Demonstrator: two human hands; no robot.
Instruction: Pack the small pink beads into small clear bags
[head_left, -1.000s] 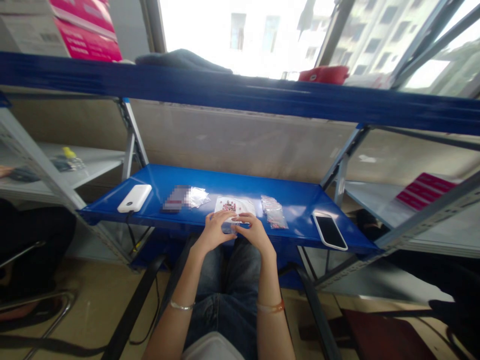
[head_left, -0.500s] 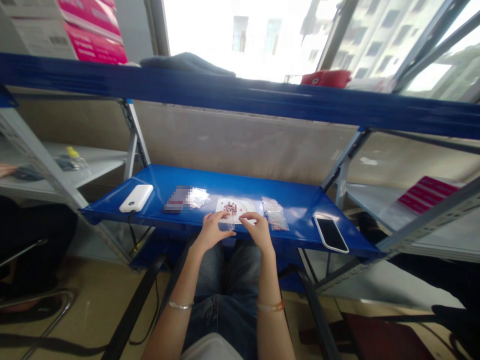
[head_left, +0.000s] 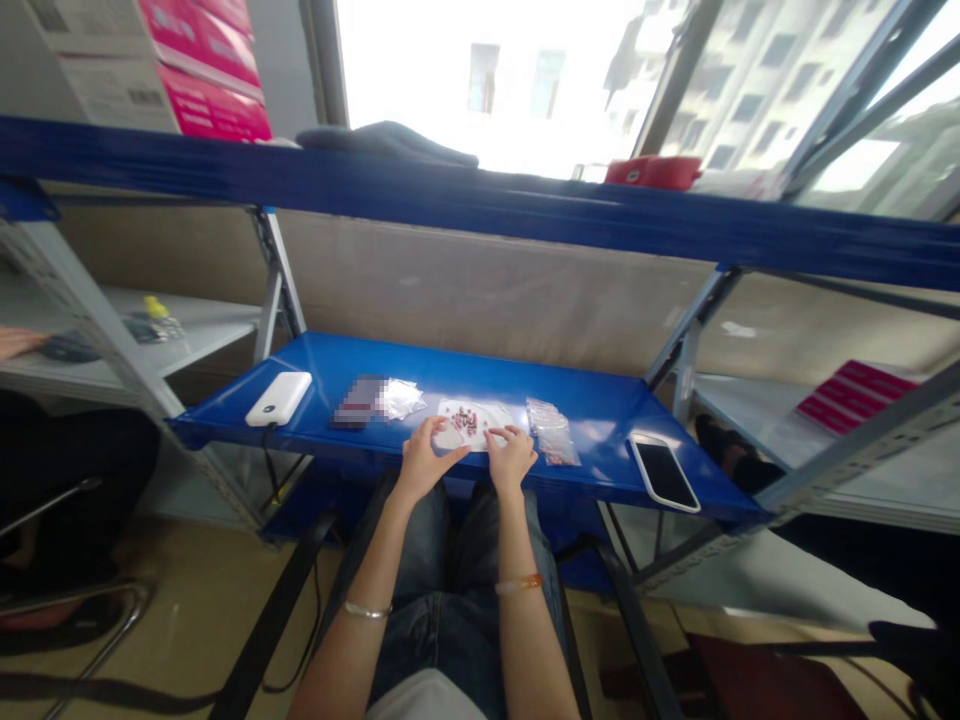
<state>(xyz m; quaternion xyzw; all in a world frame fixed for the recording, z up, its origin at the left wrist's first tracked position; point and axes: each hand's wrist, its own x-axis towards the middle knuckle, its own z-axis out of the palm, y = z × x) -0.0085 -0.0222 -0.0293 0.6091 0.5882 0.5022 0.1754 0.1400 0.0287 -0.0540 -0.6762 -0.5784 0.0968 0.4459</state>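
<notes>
- Just now my hands have eased apart a bit and dropped toward the front edge of the shelf, so the pile in the middle isn't covered anymore
- My left hand (head_left: 427, 462) sits at the near left corner of the white sheet (head_left: 480, 412), fingers loosely spread and curved, tips right at its edge, no pinch that I can see
- My right hand (head_left: 511, 460) is just beside it, fingers a bit spread, tips down at the sheet's near edge, also not visibly pinching anything
- The sheet lies flat on the blue steel shelf (head_left: 592, 420), right in front of me, with small red pieces (head_left: 465, 423) clustered on it; they're too tiny to say exactly what they are
- A clear zip bag (head_left: 553, 432) with more red bits lies just right of the sheet
- Further left there's crumpled clear plastic (head_left: 401, 399), then a blurred packet (head_left: 351, 402) and a white power bank (head_left: 278, 398)
- Over on the right is my smartphone (head_left: 664, 473), screen up
</notes>
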